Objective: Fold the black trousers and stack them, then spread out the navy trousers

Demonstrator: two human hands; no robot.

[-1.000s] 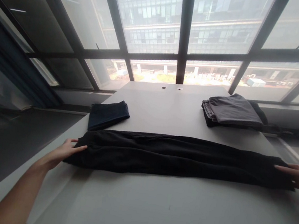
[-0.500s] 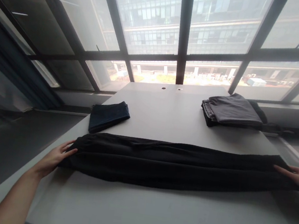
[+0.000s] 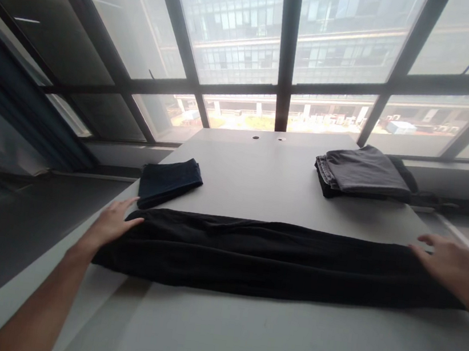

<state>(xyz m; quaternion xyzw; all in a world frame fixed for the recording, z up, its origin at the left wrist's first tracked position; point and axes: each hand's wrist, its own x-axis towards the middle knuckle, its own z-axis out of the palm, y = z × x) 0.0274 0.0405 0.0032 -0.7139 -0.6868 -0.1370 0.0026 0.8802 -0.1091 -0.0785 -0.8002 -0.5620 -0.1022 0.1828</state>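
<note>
A long black garment, which looks like trousers folded lengthwise, lies across the white table from left to right. Over its far left corner is my left hand, thumb and fingers apart; I cannot tell whether it touches the cloth. My right hand is at the garment's far right corner, slightly blurred, with its fingers spread from the thumb and no cloth visibly gripped. Just beyond the left end rests a folded dark blue garment.
A stack of folded clothes, with a grey garment on top, sits at the table's far right. Two small holes mark the far edge. Large framed windows rise behind the table, and a blue curtain hangs at the left.
Both hands have let go of the black garment's ends. My left hand has moved away and right, towards the dark blue garment; my right hand has moved inward and away.
</note>
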